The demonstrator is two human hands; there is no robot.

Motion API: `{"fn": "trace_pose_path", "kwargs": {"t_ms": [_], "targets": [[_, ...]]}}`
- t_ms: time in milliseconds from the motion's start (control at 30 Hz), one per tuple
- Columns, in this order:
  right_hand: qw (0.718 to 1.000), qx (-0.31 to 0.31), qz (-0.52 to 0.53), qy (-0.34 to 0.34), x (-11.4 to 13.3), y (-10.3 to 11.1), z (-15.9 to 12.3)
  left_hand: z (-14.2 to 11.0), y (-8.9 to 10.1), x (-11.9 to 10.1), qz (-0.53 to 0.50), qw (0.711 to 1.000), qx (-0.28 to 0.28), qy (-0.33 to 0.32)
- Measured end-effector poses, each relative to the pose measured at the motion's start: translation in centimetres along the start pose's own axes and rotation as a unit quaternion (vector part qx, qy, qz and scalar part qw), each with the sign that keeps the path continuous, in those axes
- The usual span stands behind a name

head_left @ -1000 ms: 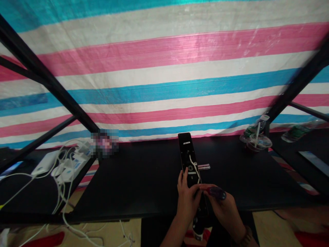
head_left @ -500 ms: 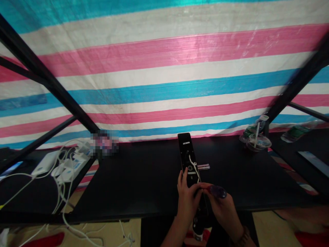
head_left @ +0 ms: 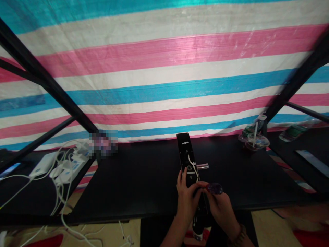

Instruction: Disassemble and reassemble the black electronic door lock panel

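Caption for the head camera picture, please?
Left hand on a long black panel, right hand holding a dark-handled tool.

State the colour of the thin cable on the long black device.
The thin cable is white, clearest in head view.

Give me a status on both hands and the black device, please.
Left hand on black device. Right hand gripping dark-handled tool over it. White cable on the device, near both hands, possibly in the way.
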State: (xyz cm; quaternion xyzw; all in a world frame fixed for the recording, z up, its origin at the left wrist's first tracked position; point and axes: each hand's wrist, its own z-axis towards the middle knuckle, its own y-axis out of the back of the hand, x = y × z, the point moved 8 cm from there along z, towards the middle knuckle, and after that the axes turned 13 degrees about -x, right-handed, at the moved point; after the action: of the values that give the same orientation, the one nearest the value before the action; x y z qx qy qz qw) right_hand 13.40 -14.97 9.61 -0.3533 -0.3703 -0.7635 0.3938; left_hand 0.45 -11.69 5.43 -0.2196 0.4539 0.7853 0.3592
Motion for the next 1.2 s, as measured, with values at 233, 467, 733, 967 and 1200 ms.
{"fn": "trace_pose_path", "kwargs": {"t_ms": [233,467,733,967,1200], "targets": [[0.999,-0.036,0.0,-0.039,-0.2,0.6,0.2,-0.2,0.0,0.0,-0.006,1.0,0.008,-0.003],[0.999,-0.03,-0.005,0.021,0.4,0.4,0.1,-0.1,-0.1,-0.1,-0.002,1.0,-0.008,-0.005],[0.999,-0.046,-0.022,0.016,0.8,0.6,0.2,0.0,0.0,-0.3,-0.003,1.0,-0.002,-0.009],[0.999,-0.039,-0.004,0.004,0.0,0.4,-0.1,-0.2,-0.2,0.0,-0.011,1.0,0.003,-0.001],[1.0,-0.002,-0.016,0.016,0.7,0.0,-0.1,-0.3,-0.3,0.0,-0.004,1.0,-0.008,-0.004]]}}
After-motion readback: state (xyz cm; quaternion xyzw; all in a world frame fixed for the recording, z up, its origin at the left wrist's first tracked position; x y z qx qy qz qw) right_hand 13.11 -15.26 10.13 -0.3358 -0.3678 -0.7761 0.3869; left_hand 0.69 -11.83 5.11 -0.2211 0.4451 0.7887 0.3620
